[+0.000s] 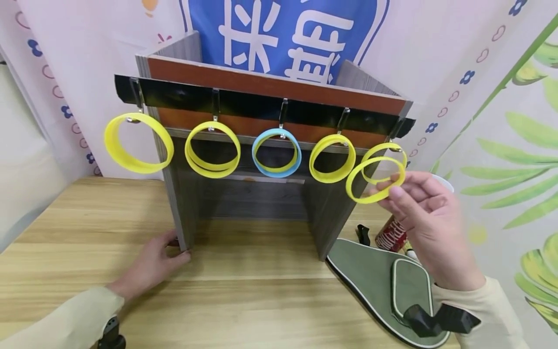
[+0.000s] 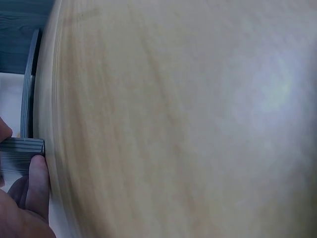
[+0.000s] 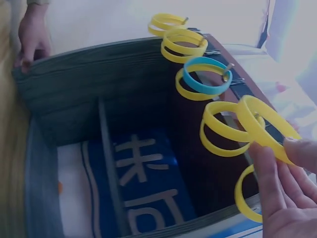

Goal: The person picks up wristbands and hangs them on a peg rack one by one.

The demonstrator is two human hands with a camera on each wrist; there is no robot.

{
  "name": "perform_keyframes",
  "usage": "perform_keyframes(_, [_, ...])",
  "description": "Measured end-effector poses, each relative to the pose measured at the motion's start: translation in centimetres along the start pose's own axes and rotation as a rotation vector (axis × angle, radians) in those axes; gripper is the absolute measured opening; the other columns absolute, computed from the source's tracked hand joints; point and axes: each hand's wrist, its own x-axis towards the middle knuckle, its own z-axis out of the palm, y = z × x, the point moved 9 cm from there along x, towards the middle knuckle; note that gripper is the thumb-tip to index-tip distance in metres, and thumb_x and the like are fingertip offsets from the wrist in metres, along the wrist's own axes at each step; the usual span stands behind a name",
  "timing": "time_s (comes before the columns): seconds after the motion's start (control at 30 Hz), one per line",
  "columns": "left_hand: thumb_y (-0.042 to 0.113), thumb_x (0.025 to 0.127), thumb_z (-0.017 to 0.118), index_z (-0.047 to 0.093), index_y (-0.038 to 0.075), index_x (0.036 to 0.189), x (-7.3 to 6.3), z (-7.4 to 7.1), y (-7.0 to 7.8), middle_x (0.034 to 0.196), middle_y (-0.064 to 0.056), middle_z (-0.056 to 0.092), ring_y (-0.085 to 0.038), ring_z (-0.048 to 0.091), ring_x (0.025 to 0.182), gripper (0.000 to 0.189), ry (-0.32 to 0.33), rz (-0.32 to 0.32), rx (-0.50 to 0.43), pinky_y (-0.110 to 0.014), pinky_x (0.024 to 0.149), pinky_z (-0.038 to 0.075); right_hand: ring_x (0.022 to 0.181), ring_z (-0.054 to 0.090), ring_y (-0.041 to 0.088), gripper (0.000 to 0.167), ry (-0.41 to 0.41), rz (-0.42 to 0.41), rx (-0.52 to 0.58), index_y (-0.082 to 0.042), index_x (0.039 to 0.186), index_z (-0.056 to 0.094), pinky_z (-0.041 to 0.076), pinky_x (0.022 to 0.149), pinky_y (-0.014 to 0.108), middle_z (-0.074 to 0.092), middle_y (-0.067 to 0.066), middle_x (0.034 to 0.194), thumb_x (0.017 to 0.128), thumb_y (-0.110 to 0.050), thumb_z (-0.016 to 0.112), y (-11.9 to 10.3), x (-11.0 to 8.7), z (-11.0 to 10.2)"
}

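Observation:
My right hand (image 1: 429,218) pinches a yellow silicone wristband (image 1: 365,200) between thumb and fingers. It overlaps another yellow wristband (image 1: 379,146) that hangs from the rightmost hook. Further along the same black strip (image 1: 253,103) hang a yellow wristband (image 1: 332,178), a blue wristband (image 1: 279,173) with yellow behind it, and more yellow ones at the left. The strip runs across the front of a grey wooden shelf (image 1: 178,208). Low on the shelf's left panel, my left hand (image 1: 150,264) grips the edge; in the left wrist view its fingers (image 2: 38,186) lie against the grey board.
To the right of the shelf, a green padded case (image 1: 370,271) lies on the wooden table (image 1: 244,300). A red can (image 1: 390,235) stands behind it, partly hidden by my right hand. Behind the shelf hangs a patterned cloth with a blue panel (image 1: 283,29).

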Motion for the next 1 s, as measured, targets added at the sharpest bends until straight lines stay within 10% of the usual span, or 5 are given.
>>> perform_keyframes(0.37, [0.008,0.089,0.076,0.061,-0.01,0.135,0.4,-0.1,0.4,0.117,-0.025,0.075,-0.032,0.07,0.106,0.051,0.009,-0.001,-0.008,-0.027,0.082,0.057,0.088,0.077,0.019,0.016,0.256,-0.034,0.026,0.008,0.115,0.063,0.062,0.087,0.027,0.079,0.015,0.103,0.1,0.01,0.057,-1.2,1.3,-1.8])
perform_keyframes(0.7, [0.007,0.088,0.076,0.06,-0.01,0.137,0.2,0.0,0.1,0.119,-0.026,0.075,-0.03,0.07,0.106,0.055,0.008,-0.011,-0.01,-0.026,0.081,0.057,0.094,0.079,0.018,0.01,0.279,0.007,0.033,0.004,0.108,0.066,0.061,0.091,0.027,0.081,0.013,0.102,0.101,0.005,0.06,0.3,1.2,-2.4])
perform_keyframes(1.0, [0.008,0.091,0.074,0.052,-0.012,0.144,-0.1,0.2,0.0,0.131,-0.037,0.065,-0.006,0.057,0.065,0.061,-0.028,-0.036,-0.067,-0.024,0.063,0.052,0.094,0.077,0.014,0.013,0.281,0.095,-0.043,0.0,0.114,0.064,0.061,0.09,0.025,0.081,0.007,0.106,0.102,0.002,0.06,2.1,0.7,-2.3])
